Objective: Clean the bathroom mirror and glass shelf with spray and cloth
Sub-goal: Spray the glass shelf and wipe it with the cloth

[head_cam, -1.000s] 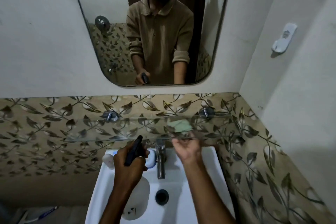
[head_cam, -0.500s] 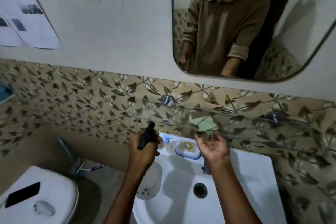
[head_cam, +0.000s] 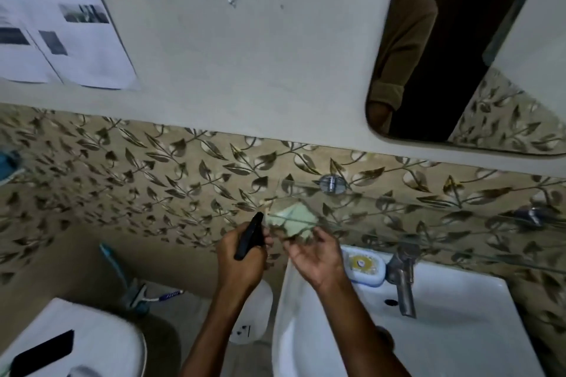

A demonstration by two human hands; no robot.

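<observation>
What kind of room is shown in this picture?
A small bathroom, most likely: a white washbasin with a tap, a wall mirror above it, and a toilet at the lower left.

Your left hand (head_cam: pixel 242 257) is curled around the black head of the spray bottle (head_cam: pixel 249 237), bare forearm rising from below. Your right hand (head_cam: pixel 317 257) is just beside it, palm up, fingers loosely bent, tips at the cloth (head_cam: pixel 294 219); whether they pinch it is unclear.
</observation>
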